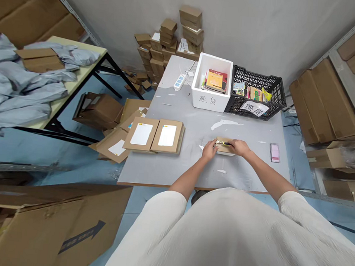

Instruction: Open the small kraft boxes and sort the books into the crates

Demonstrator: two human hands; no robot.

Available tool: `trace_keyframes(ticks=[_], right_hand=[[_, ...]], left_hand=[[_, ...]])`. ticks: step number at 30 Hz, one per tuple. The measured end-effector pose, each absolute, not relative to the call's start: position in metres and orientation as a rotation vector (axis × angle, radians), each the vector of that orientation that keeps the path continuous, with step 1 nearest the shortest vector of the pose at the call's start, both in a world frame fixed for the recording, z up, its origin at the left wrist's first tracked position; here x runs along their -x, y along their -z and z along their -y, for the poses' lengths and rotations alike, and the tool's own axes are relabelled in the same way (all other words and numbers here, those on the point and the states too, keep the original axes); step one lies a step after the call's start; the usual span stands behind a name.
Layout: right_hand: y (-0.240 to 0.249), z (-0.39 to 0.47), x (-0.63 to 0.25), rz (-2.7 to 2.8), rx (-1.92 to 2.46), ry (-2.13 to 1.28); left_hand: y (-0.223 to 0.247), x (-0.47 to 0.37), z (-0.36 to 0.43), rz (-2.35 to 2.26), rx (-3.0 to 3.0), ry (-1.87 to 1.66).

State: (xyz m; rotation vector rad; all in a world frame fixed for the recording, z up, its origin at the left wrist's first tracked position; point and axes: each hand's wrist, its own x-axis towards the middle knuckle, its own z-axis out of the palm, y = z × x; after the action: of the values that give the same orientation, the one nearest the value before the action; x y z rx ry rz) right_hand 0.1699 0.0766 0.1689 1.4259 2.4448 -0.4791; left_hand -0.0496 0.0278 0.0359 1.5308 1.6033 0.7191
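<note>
I see a small cardboard box (225, 146) lying on the grey bench (193, 167), near its middle and toward my side. My left hand (209, 149) rests against the box's left end, fingers curled onto it. My right hand (240, 147) is closed round a yellow-and-black cutter (225, 143), whose tip lies over the top of the box; how tightly the fingers close I cannot tell.

To the right of the box, apart from it, lies a pink phone (274, 152). To the left, well apart, two flat parcels (155, 135) with white labels lie side by side at the bench edge.

At the far end of the bench stands a white foam bin (210, 98) with books inside, and touching its right side a black crate (274, 92) with more books and a paper sign on its front. A white power strip (179, 82) lies left of the bin.

Behind the bench, small brown boxes (170, 37) are stacked against the wall. On the left another table (86, 67) carries grey bags (20, 86). A large carton (48, 225) with an arrow lies on the floor at lower left.
</note>
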Motion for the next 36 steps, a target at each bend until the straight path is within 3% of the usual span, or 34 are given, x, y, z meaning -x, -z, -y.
trace_keyframes(ticks=[21,36], right_hand=[[-0.175,-0.075,-0.166,-2.367,-1.387,0.386],[-0.163,-0.081,-0.26,-2.353,-1.526,0.507]], left_hand=[[-0.047,0.051,-0.033,-1.674,-1.726,-0.549],[-0.06,0.048,-0.033,-1.708,-1.798,-0.432]])
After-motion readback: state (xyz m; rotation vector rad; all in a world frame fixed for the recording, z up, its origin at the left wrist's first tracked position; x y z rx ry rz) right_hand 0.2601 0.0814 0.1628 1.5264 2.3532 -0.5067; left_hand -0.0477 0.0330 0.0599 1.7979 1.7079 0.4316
